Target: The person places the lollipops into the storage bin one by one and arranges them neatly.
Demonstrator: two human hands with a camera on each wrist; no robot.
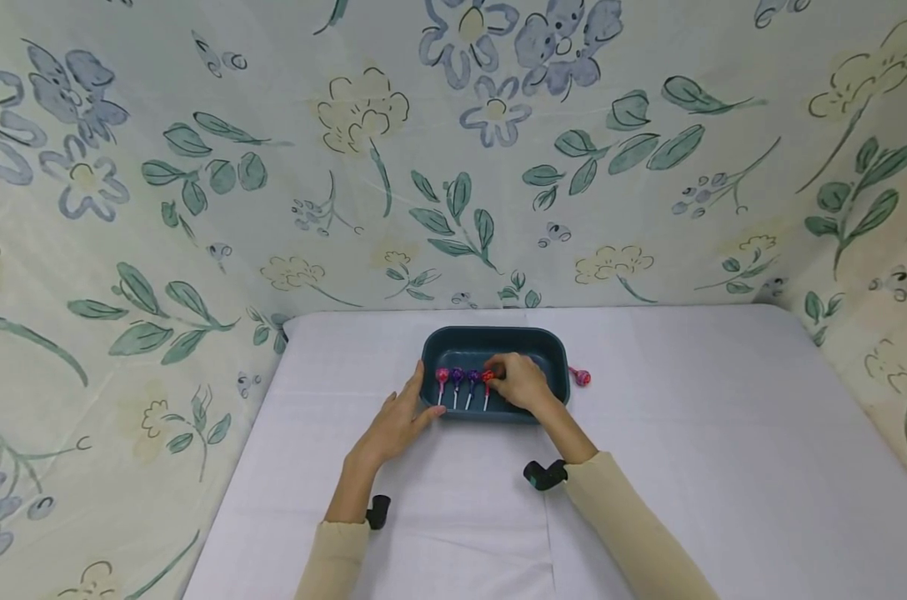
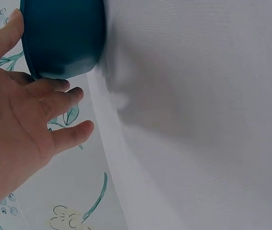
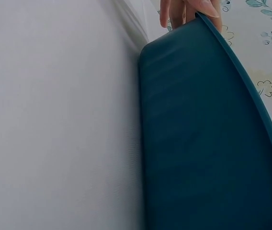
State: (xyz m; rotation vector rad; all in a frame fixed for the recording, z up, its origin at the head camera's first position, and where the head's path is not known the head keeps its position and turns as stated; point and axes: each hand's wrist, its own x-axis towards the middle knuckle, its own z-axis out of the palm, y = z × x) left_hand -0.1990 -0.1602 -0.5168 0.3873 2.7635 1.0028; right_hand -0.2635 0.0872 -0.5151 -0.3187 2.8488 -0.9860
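Observation:
A dark teal tray [image 1: 498,343] holds several lollipops in a row, their white sticks pointing toward me. From the left come a pink lollipop [image 1: 443,375], a purple lollipop [image 1: 457,376] and another purple lollipop [image 1: 473,377]. At the right end of this row, my right hand [image 1: 523,383] pinches a red lollipop [image 1: 488,377] by its head, inside the tray. My left hand [image 1: 396,423] touches the tray's left end with fairly straight fingers, its thumb by the front rim. In the left wrist view, the left fingers [image 2: 62,103] lie against the tray's outer wall.
Just outside the tray's right end, a pink-red lollipop [image 1: 583,377] lies on the white tablecloth [image 1: 686,433]. Behind the table hangs a floral cloth [image 1: 453,208]. Each wrist carries a small black camera, such as the right camera [image 1: 545,475].

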